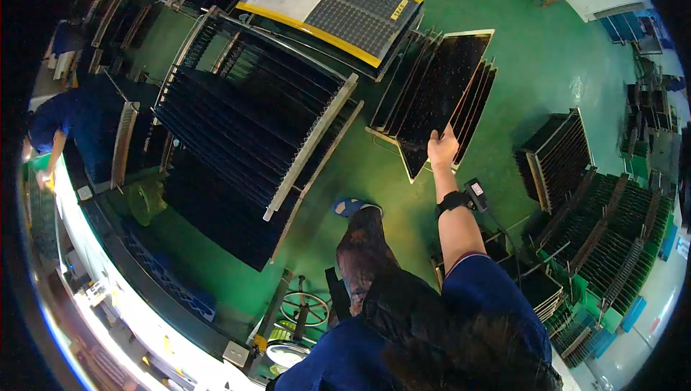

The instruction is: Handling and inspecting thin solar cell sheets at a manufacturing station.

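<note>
Board (443, 92): dark, flat and pale-rimmed, tilted at the small rack (381, 136) ahead of the person; whether its lower edge sits in a slot is hard to tell.
Right hand (443, 149): fingers closed on the board's near edge, close to one corner; the board hides some fingertips.
Left hand: out of sight, so its state cannot be told.
Neighbouring boards: stacked on both sides of the held one, mostly covered by it.
Left side: a tight strip of floor before the big rack (309, 150), whose dark inside swallows detail.
Far side: a yellow-edged mat (353, 13) just beside the small rack.
Right side: green floor (536, 67) lies open, up to another rack (558, 164).
Near side: a blue shoe (350, 207) on bare floor; dark clothing covers much below.
Rim: a co-worker (61, 124) is half lost in shadow.
</note>
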`<state>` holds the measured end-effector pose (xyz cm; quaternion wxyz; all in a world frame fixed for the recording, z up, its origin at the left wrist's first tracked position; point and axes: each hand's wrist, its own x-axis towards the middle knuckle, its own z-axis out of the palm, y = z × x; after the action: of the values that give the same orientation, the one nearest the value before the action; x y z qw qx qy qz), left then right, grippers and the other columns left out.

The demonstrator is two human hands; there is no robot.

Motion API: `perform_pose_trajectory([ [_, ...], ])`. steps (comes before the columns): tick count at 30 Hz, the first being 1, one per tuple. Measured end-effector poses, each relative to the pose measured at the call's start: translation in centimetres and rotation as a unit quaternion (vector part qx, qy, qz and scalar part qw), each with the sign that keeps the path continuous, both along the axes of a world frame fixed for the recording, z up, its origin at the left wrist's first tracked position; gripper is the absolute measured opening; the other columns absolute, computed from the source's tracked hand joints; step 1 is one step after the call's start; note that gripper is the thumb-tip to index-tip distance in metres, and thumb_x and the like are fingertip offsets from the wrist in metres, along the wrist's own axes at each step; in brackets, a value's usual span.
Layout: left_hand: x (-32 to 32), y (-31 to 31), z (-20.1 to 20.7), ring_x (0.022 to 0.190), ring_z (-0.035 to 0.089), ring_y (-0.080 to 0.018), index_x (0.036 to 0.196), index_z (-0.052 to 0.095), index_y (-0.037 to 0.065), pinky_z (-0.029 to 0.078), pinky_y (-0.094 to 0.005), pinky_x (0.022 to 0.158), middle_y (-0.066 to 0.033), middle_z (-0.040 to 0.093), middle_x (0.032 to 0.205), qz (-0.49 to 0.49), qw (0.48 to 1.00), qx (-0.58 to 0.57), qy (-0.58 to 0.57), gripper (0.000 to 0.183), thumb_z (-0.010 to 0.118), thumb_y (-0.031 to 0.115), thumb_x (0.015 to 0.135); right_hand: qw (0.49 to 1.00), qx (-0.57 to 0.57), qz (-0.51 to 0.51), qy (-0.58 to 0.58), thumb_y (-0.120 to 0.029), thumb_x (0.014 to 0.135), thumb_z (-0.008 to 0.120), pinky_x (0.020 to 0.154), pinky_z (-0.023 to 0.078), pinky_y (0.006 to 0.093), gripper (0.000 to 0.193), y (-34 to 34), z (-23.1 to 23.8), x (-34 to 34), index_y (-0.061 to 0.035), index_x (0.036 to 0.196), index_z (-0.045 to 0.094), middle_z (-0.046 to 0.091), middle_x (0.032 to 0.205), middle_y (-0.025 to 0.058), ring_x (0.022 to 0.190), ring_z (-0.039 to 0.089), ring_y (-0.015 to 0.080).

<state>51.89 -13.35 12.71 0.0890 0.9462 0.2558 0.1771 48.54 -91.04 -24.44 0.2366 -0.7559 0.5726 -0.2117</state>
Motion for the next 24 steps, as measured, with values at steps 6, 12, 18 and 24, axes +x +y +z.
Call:
perform_pose_trajectory([
  [6,0.6,-0.9,-1.1,0.101,0.060,-0.0230,0.118,0.055,0.004,0.050,-0.0322,0.078,-0.0127,0.060,0.113,0.006,1.000,-0.004,0.001,0.032,0.056,0.017,0.089,0.997,0.067,-0.016,0.031,-0.012,0.082,0.059,0.056,0.045,0.0412,0.050,-1.7,-1.1,0.4,-0.0028,0.129,0.048,0.060,0.067,0.0190,0.059,0.059,0.0313],
  [12,1.0,-1.2,-1.7,0.101,0.060,-0.0233,0.118,0.055,0.004,0.050,-0.0325,0.080,-0.0127,0.060,0.114,0.006,1.000,-0.007,-0.007,0.031,0.056,0.017,0.089,0.989,0.123,-0.004,0.077,-0.009,0.077,0.057,0.079,0.052,0.0433,0.055,-5.9,-0.7,2.5,-0.0084,0.132,0.046,0.064,0.096,0.0225,0.090,0.063,0.0370],
  [18,0.9,-1.5,-1.5,0.102,0.060,-0.0235,0.118,0.056,0.005,0.050,-0.0328,0.082,-0.0128,0.060,0.114,0.016,1.000,-0.004,-0.009,0.031,0.056,0.016,0.089,0.988,0.129,0.000,0.081,-0.007,0.072,0.053,0.081,0.049,0.0444,0.040,-8.5,-1.4,4.2,-0.0042,0.111,0.059,0.065,0.098,0.0202,0.093,0.061,0.0380],
  [24,-0.1,-1.1,-0.7,0.102,0.060,-0.0238,0.118,0.056,0.005,0.049,-0.0330,0.083,-0.0129,0.060,0.115,0.029,0.999,0.003,-0.017,0.031,0.056,0.015,0.089,0.983,0.131,0.009,0.129,-0.006,0.071,0.059,0.078,0.051,0.0427,0.037,-7.8,-0.8,6.8,0.0035,0.107,0.058,0.063,0.097,0.0248,0.093,0.061,0.0400],
])
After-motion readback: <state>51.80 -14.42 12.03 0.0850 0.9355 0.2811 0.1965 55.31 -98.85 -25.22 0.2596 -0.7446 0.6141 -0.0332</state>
